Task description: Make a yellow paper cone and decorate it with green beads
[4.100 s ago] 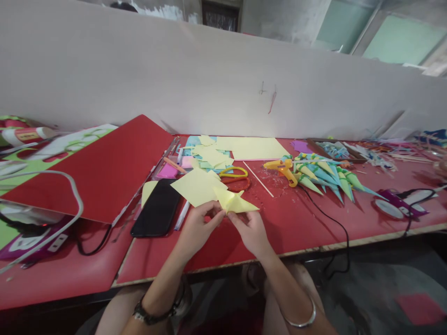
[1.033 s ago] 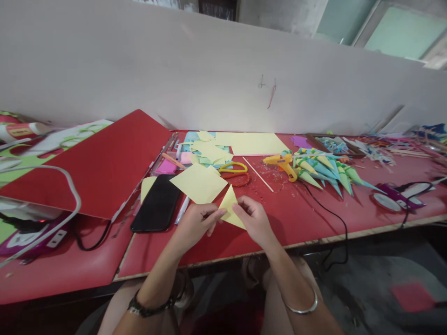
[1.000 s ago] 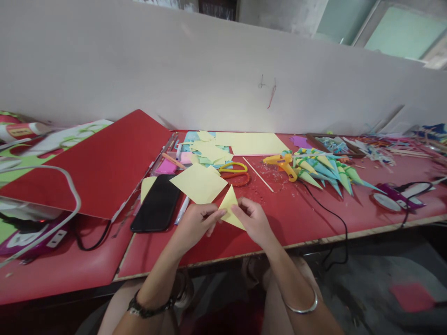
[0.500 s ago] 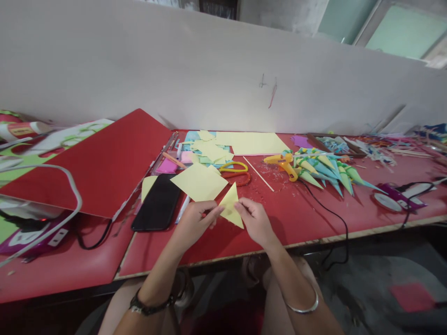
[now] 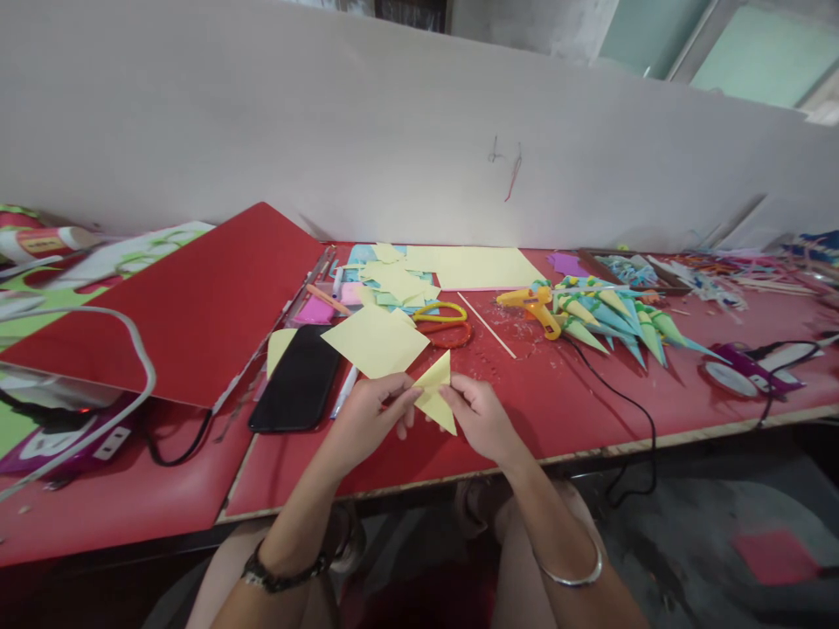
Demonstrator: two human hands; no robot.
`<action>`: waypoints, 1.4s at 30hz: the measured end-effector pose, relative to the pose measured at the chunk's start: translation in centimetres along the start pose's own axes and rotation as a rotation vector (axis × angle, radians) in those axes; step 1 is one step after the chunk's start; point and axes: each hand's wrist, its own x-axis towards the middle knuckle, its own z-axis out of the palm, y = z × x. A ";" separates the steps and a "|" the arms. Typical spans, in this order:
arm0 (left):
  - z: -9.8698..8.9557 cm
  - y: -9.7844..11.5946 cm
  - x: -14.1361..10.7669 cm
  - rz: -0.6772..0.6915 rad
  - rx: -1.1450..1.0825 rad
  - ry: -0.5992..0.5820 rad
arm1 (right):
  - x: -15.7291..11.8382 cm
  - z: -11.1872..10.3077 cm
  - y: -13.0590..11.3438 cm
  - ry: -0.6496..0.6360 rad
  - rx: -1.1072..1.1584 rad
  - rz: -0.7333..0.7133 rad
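Between my hands is a small folded piece of yellow paper (image 5: 435,400), roughly triangular, held above the red tabletop. My left hand (image 5: 377,409) pinches its left side between thumb and fingers. On the opposite side my right hand (image 5: 477,418) grips it, the thumb lying on the paper's face. Just beyond my left hand lies a stack of square yellow paper sheets (image 5: 377,341). A pair of scissors with yellow and red handles (image 5: 440,313) rests behind the held paper, partly under the sheets.
A black phone (image 5: 296,380) lies left of my hands, beside a raised red board (image 5: 190,314). Rightward are a yellow glue gun (image 5: 538,307) with a trailing cord, blue-green paper cones (image 5: 622,319) and a thin stick (image 5: 486,325). A white partition (image 5: 393,131) stands behind.
The folded yellow paper has shifted slightly and its tip sits a little lower and further right. Both hands keep their hold on it.
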 end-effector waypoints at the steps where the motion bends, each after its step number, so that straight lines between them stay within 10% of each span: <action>1: -0.1 0.0 0.0 -0.009 -0.006 -0.012 | 0.0 -0.2 -0.1 -0.041 0.012 0.003; 42: -0.7 -0.4 0.0 -0.081 -0.035 -0.079 | 0.2 -0.9 0.4 0.025 -0.333 -0.471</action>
